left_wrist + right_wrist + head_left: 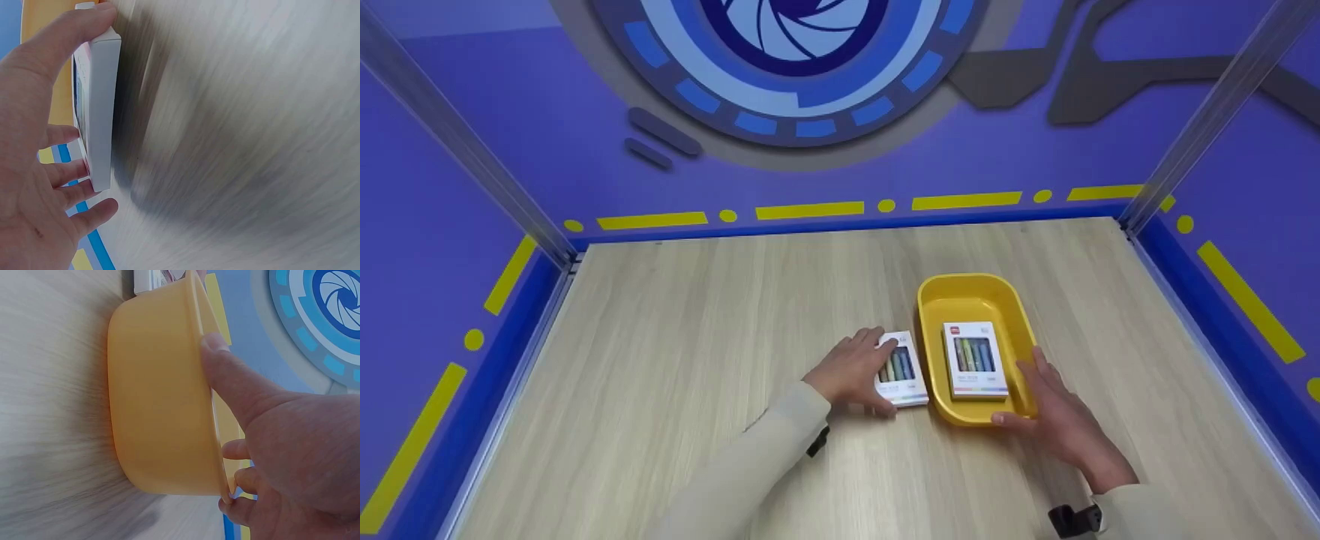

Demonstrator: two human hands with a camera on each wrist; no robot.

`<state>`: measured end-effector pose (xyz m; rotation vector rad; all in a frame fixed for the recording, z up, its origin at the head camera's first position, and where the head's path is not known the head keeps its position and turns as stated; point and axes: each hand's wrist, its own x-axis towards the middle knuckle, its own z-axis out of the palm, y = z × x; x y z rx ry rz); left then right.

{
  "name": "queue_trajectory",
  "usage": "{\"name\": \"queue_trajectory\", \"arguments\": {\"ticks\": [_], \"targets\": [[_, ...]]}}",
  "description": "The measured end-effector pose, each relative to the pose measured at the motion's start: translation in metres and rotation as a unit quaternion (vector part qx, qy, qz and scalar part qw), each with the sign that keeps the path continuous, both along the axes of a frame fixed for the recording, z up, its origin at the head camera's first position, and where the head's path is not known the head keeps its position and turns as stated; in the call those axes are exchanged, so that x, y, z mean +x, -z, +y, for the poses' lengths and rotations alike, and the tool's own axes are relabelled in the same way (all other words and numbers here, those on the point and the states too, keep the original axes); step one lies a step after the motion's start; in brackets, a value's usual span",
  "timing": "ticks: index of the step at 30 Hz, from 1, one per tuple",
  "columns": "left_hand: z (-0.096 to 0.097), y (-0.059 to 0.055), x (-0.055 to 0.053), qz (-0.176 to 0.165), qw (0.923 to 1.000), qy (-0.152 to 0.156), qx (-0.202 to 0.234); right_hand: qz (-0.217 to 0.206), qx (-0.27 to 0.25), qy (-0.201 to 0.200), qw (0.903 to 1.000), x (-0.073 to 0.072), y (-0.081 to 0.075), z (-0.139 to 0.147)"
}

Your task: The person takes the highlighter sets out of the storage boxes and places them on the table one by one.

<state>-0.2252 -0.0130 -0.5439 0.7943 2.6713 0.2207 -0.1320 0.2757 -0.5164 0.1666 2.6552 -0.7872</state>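
Observation:
In the head view, my left hand (851, 367) holds a white crayon box (903, 388) with a window showing coloured sticks. The thumb is at the box's near end and the other fingers lie over its far part. The left wrist view shows the white side of this box (103, 112), partly behind the thumb. A yellow plastic tub (960, 289) stands just right of it. My right hand (1061, 420) grips the tub's near right corner, thumb and fingers on the rim, as the right wrist view also shows. A second crayon box (976, 384) lies face up inside the tub.
A light wood-grain table (697, 322) carries everything. Blue-purple walls (840, 176) with yellow marks enclose its back and sides, and clear corner posts (1207, 105) rise at the back corners.

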Motion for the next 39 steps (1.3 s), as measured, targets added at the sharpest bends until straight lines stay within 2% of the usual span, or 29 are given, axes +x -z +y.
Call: {"name": "queue_trajectory", "arguments": {"ticks": [21,39], "targets": [[-0.0014,0.0043,-0.0008,0.004,0.9999,0.016,0.0,0.006,0.004,-0.003,1.0,0.0011,0.0,0.0014],[-0.0004,0.005,0.0004,0.001,0.9999,0.009,-0.007,0.002,0.007,0.0,1.0,0.0008,0.0001,0.0006]]}}
